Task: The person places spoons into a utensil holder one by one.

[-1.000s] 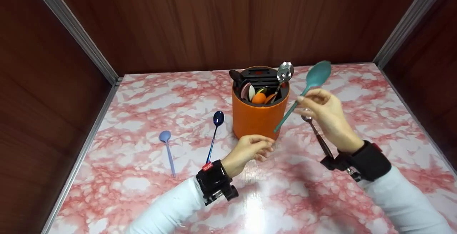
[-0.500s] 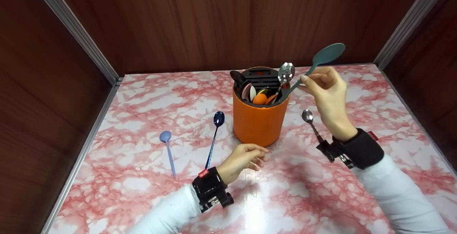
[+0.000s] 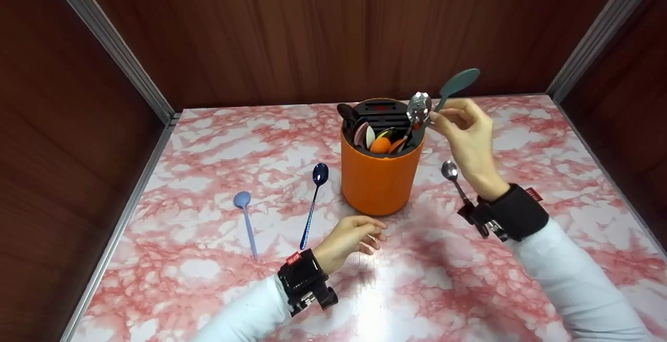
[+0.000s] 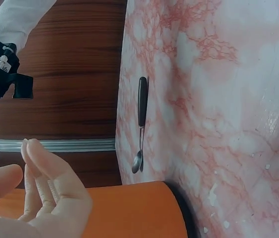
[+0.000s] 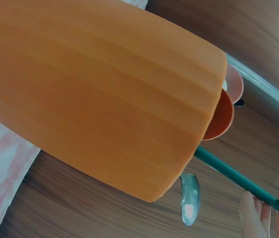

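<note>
My right hand pinches the handle of a teal spoon at the right side of an orange utensil holder. In the right wrist view the spoon's green handle passes down behind the holder's rim, its lower end hidden inside. A shiny slotted spoon leans in the holder close to my right fingertips. An orange spoon, a black utensil and several others stand in it too. My left hand hovers with loosely bent fingers in front of the holder, holding nothing.
On the pink-marbled table lie a light blue spoon and a dark blue spoon to the left. A dark-handled metal spoon lies right of the holder, partly under my right wrist. Wood panels enclose the back and sides.
My right hand has lifted the teal spoon over the holder and lowered its handle end inside, shifting left lately. My left hand has drawn back slightly toward me.
</note>
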{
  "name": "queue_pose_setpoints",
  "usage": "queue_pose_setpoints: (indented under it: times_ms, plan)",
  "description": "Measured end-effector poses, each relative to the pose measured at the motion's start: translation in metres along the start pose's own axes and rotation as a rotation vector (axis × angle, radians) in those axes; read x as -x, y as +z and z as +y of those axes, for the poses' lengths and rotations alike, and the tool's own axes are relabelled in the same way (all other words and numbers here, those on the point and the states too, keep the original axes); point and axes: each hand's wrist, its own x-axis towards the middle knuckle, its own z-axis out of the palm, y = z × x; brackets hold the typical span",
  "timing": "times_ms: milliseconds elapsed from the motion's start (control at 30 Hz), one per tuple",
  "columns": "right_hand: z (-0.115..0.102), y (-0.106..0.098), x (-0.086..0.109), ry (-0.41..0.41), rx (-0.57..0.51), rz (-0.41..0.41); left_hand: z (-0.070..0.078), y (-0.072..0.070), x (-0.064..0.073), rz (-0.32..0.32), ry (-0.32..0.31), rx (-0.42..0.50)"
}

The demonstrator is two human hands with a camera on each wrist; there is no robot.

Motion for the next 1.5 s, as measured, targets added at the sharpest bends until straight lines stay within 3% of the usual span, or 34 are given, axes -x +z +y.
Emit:
queue_pose_setpoints:
  times_ms: [200,533,1500]
  plan:
    - [0.010,0.003,0.000,0.024,0.027,-0.032,-0.004,-0.003,0.000,0.010,-0.012,0.030]
    - [0.016,-0.003,0.002,0.150,0.102,-0.101,-0.010,-0.006,0.000,0.022,-0.024,0.048]
    - [0.060,-0.077,0.010,0.301,0.238,-0.155,-0.030,-0.015,0.000,0.066,-0.079,0.093]
